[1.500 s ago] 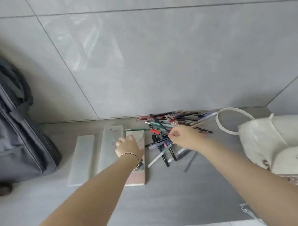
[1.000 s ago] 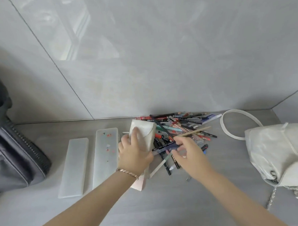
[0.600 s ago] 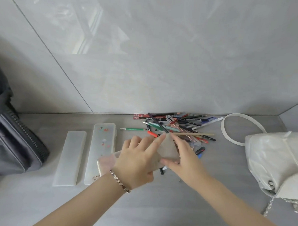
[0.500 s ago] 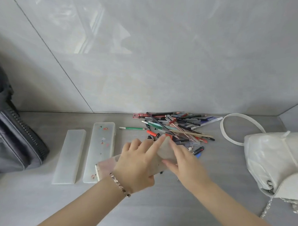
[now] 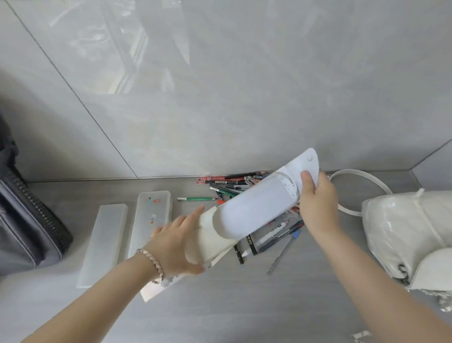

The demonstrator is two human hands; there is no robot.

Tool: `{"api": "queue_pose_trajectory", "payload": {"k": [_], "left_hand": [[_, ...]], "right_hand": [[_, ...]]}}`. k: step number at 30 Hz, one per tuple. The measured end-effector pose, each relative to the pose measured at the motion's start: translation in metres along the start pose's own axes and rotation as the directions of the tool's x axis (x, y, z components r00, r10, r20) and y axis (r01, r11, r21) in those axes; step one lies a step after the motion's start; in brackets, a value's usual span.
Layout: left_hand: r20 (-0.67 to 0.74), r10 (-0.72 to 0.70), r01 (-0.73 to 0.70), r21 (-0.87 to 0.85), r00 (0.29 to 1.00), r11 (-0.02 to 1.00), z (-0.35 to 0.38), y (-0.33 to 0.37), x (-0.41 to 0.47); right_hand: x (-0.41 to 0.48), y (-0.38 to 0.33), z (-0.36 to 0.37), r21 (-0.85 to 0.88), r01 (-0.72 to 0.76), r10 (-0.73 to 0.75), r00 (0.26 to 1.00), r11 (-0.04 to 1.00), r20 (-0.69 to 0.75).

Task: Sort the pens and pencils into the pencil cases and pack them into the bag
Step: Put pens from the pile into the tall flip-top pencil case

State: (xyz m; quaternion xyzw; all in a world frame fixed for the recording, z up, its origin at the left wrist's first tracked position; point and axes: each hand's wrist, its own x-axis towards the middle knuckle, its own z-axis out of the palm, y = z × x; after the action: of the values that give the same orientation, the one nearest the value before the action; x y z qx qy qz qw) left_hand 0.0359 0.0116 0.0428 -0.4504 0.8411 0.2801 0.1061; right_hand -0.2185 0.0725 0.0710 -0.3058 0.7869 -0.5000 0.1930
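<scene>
A white soft pencil case (image 5: 252, 209) is lifted above the counter, tilted up to the right, its flap unfolded. My left hand (image 5: 179, 246) grips its lower body. My right hand (image 5: 317, 203) pinches the flap end with the snap. Beneath and behind it lies a pile of pens and pencils (image 5: 269, 237), partly hidden by the case. A single green pencil (image 5: 195, 198) lies to the left of the pile. Two flat translucent pencil cases lie at the left: a plain case (image 5: 102, 241) and a case with small stickers (image 5: 150, 218).
A grey backpack (image 5: 17, 222) stands at the left edge against the tiled wall. A white handbag (image 5: 416, 230) with a loop handle (image 5: 355, 181) and chain lies at the right. The grey counter ends close to the bottom of the view.
Both hands lifted the white case off the counter and swung it up to the right; my right hand pulled its flap open. The view tilted down slightly.
</scene>
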Motion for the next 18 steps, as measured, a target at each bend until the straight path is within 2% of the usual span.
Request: {"api": "queue_pose_trajectory", "payload": {"k": [2, 4, 7, 9, 10, 11, 12, 13, 14, 16, 18], "left_hand": [[-0.006, -0.066, 0.062, -0.265, 0.998, 0.962, -0.007, 0.006, 0.01], [-0.106, -0.124, 0.063, -0.453, 0.987, 0.889, -0.01, 0.009, 0.019], [-0.203, -0.289, 0.157, -0.495, 0.936, 0.855, -0.014, 0.003, 0.025], [-0.219, -0.42, 0.257, -0.524, 0.881, 0.812, -0.016, -0.008, 0.024], [-0.215, -0.477, 0.31, -0.528, 0.852, 0.791, -0.016, -0.015, 0.023], [-0.217, -0.524, 0.351, -0.53, 0.823, 0.772, -0.016, -0.022, 0.021], [-0.213, -0.552, 0.374, -0.539, 0.806, 0.754, -0.014, -0.028, 0.021], [-0.206, -0.565, 0.386, -0.544, 0.799, 0.745, -0.012, -0.033, 0.02], [-0.194, -0.571, 0.396, -0.546, 0.798, 0.739, -0.01, -0.036, 0.019], [-0.174, -0.573, 0.402, -0.552, 0.801, 0.73, -0.007, -0.039, 0.018], [-0.164, -0.574, 0.401, -0.564, 0.803, 0.722, -0.003, -0.039, 0.016]], "right_hand": [[0.005, -0.007, 0.012, -0.013, 0.028, -0.028, 0.999, 1.0, 0.028], [0.009, -0.013, 0.023, -0.018, 0.105, -0.103, 0.992, 0.994, 0.078], [0.005, -0.018, 0.037, 0.085, 0.18, -0.189, 0.975, 0.98, 0.118], [-0.009, -0.004, 0.047, -0.051, 0.288, -0.268, 0.933, 0.956, 0.238], [-0.019, 0.007, 0.053, -0.159, 0.417, -0.346, 0.874, 0.895, 0.342], [-0.031, 0.02, 0.061, -0.241, 0.578, -0.42, 0.768, 0.779, 0.484], [-0.045, 0.03, 0.069, -0.254, 0.719, -0.456, 0.631, 0.647, 0.628], [-0.056, 0.041, 0.077, -0.24, 0.802, -0.41, 0.507, 0.548, 0.758], [-0.062, 0.051, 0.085, -0.24, 0.84, -0.32, 0.427, 0.486, 0.846], [-0.067, 0.062, 0.096, -0.285, 0.876, -0.135, 0.361, 0.39, 0.923], [-0.066, 0.067, 0.102, -0.296, 0.907, -0.108, 0.341, 0.3, 0.934]]}}
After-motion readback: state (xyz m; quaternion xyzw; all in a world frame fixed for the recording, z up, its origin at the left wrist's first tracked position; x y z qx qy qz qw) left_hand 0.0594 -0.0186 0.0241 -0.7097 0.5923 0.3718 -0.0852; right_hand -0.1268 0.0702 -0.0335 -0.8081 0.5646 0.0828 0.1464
